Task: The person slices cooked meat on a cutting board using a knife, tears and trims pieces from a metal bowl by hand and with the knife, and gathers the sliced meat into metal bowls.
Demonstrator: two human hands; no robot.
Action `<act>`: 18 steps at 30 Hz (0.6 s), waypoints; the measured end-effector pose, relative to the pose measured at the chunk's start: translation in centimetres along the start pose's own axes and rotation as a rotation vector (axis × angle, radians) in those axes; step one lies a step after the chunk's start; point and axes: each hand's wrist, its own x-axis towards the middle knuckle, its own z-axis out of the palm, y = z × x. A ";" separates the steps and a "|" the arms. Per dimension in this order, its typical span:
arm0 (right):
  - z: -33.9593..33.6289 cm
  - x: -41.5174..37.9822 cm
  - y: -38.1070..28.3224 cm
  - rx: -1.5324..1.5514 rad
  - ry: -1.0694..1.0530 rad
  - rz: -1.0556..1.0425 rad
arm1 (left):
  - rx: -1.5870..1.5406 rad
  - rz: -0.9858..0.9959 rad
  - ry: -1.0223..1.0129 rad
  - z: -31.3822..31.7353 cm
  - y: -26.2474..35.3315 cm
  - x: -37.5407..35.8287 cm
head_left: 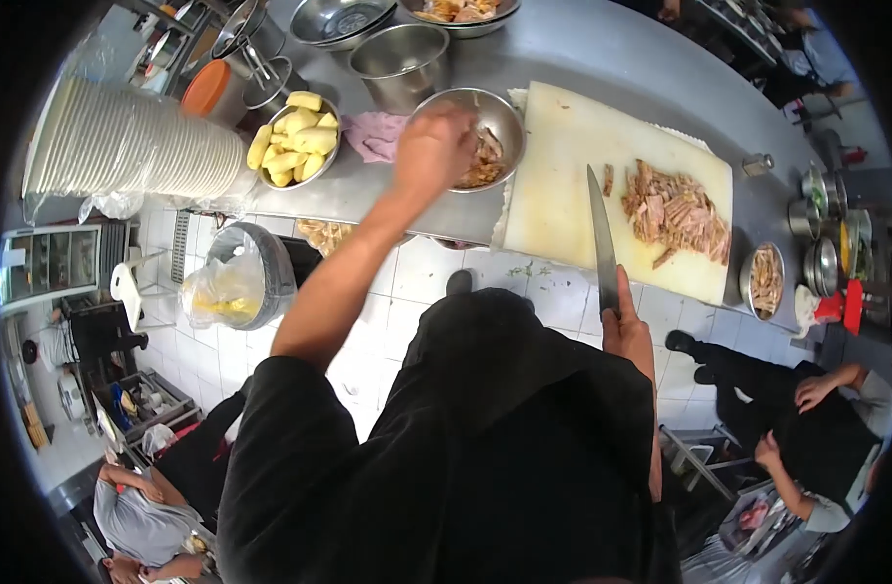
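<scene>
My left hand point(438, 146) is over the left part of a metal bowl point(504, 119) that holds browned meat pieces point(485, 161). The hand is blurred, and its fingers and anything in them cannot be made out. A long knife point(602, 229) is gripped by its handle in my right hand point(628, 326), at the front edge of a white cutting board point(553, 185). Its blade points away from me over the board. Right of the blade lies a pile of sliced meat point(670, 214), with a small strip point(609, 180) beside the tip.
A bowl of peeled yellow pieces point(295, 141), a pink cloth point(375, 135) and a deep metal pot point(399, 68) stand left. Stacked white containers point(125, 141) are farther left. Right of the board is a small bowl of meat point(763, 282). People are behind on both sides.
</scene>
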 end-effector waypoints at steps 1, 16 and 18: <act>0.2 0.2 -0.3 -0.009 -0.008 0.010 | 0.087 -0.033 -0.059 -1.4 -0.7 0.6; 2.0 0.4 -3.8 -0.062 0.132 0.039 | 0.502 0.092 -0.478 5.4 -5.0 2.5; 1.8 0.2 -4.8 -0.016 0.107 0.093 | 0.477 0.033 -0.496 5.5 -4.5 2.4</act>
